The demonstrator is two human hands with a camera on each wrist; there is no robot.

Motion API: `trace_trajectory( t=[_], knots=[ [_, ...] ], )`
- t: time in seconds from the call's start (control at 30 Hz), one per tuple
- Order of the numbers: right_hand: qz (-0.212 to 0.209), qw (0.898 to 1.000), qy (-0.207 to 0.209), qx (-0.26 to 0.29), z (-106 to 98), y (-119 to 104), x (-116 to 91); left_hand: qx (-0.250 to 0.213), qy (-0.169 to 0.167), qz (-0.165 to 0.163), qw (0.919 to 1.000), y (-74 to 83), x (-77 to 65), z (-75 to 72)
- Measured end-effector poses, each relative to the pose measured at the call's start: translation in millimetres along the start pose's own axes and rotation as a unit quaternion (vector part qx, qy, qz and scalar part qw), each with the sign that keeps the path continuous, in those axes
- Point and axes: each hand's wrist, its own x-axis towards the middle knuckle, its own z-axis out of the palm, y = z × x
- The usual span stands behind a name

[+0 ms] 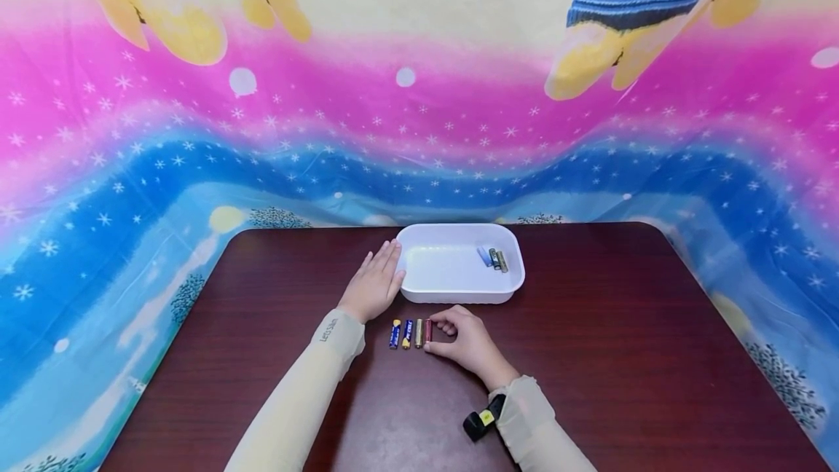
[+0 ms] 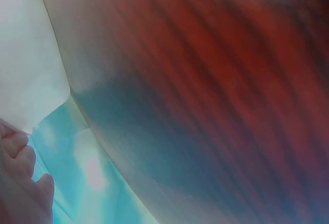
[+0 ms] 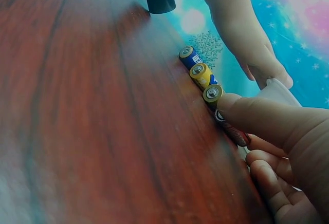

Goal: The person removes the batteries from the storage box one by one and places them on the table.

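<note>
Beside the white plastic tray (image 1: 452,297) lies my left hand (image 1: 373,284), its straight fingers touching the tray's left wall. My right hand (image 1: 468,341) pinches a red battery (image 1: 429,331) end to end between thumb and forefinger. That battery stands last on the right in a row on the table. Left of it come a gold battery (image 1: 419,333) and two blue-and-yellow batteries (image 1: 407,334), side by side. In the right wrist view my thumb overlaps the red battery's (image 3: 237,135) near end, close by the gold battery (image 3: 212,94).
Inside the tray, towards its right end, lie a pale battery (image 1: 484,256) and two darker batteries (image 1: 498,261). The dark red-brown table (image 1: 623,355) backs onto a printed cloth (image 1: 406,130). A black camera (image 1: 483,418) is strapped to my right wrist.
</note>
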Motion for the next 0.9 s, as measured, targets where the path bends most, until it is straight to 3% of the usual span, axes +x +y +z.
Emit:
trace_trajectory(
  t=[0.57, 0.9],
  knots=[
    [0.01, 1.0, 0.001, 0.019, -2.4, 2.5, -0.4, 0.006, -0.009, 0.0, 0.9999, 1.9, 0.1, -4.4],
    [0.034, 0.995, 0.008, 0.094, -2.7, 5.9, -0.9, 0.014, -0.021, -0.004, 0.9997, 2.3, 0.5, -6.2]
  ],
)
